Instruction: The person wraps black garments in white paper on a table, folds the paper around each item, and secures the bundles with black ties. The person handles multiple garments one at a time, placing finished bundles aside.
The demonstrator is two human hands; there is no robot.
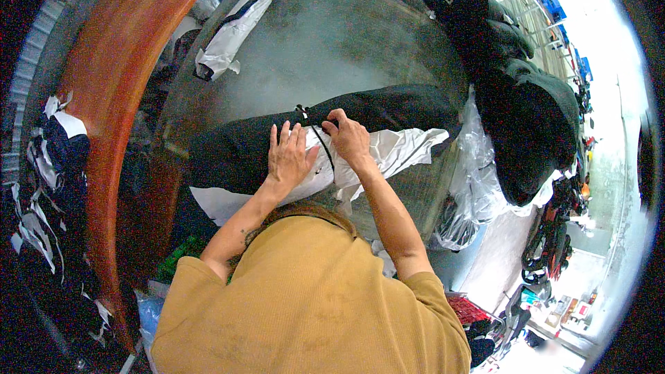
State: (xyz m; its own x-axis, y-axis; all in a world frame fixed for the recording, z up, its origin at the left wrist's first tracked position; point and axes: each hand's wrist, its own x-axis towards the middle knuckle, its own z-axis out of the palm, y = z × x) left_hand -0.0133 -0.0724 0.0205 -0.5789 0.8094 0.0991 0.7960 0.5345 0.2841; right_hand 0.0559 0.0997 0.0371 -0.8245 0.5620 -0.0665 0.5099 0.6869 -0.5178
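A long bundle of black material (381,104) lies crosswise on the grey, worn tabletop (305,34), with crumpled white paper (405,145) along its near side. A thin black tie (322,145) runs across it, with a small knot or fastener at the top. My left hand (288,156) lies on the bundle and paper just left of the tie, fingers outstretched. My right hand (350,142) is at the bundle just right of the tie, fingers curled; what they hold is hidden.
Strips of white-backed dark material (228,34) lie along the far edge. An orange curved board (125,62) stands at left beside more scraps (48,159). At right are black bundles (526,125), clear plastic (471,194) and a red crate (465,308).
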